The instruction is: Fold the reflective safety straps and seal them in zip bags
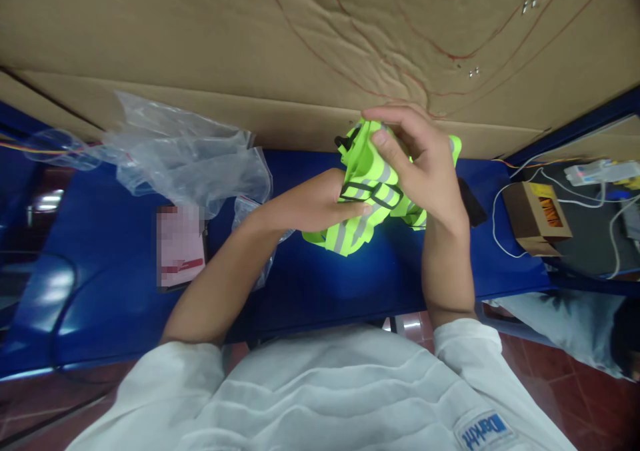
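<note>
A folded neon-yellow safety vest with grey reflective stripes and black trim is held above the blue table. My left hand grips its lower left side, fingers pressed into the fabric. My right hand wraps over its top and right side, thumb on the front. Part of the vest hangs below both hands, close to the table.
Crumpled clear plastic bags lie at the left, beside a blurred pink card. A large cardboard sheet stands behind the table. At the right sit a small brown box, white cables and a dark object.
</note>
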`<control>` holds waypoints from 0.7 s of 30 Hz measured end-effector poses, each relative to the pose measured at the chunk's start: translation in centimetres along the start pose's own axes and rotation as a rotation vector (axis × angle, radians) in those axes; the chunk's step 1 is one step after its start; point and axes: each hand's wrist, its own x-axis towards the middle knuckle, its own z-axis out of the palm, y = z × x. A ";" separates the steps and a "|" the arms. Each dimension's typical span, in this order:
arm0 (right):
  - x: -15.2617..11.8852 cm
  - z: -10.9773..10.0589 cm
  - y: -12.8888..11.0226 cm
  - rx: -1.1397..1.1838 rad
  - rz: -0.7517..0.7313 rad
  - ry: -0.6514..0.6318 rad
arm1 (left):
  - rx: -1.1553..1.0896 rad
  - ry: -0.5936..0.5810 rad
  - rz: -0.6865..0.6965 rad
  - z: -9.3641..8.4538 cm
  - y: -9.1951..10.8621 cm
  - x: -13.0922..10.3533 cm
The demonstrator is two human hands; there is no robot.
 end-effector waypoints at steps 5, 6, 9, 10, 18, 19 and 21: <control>-0.1 -0.7 0.6 -0.036 0.002 -0.141 | -0.006 -0.031 -0.053 0.1 -0.6 0.2; 0.0 -0.8 0.8 -0.024 0.017 -0.151 | -0.019 -0.039 -0.052 0.1 -0.6 0.2; 0.0 -1.2 1.2 0.026 0.032 -0.127 | -0.062 -0.071 -0.016 0.5 -0.4 0.4; 0.1 -1.3 1.3 0.040 0.038 -0.113 | -0.075 -0.083 -0.005 0.6 -0.4 0.4; 0.1 -1.2 1.6 0.153 0.136 -0.212 | -0.064 -0.109 0.018 0.2 -0.4 -0.1; 0.1 -1.1 1.7 0.191 0.172 -0.251 | -0.044 -0.141 0.030 0.0 -0.4 -0.3; 0.1 -0.8 1.8 0.276 0.242 -0.276 | -0.016 -0.199 0.066 -0.2 -0.2 -0.6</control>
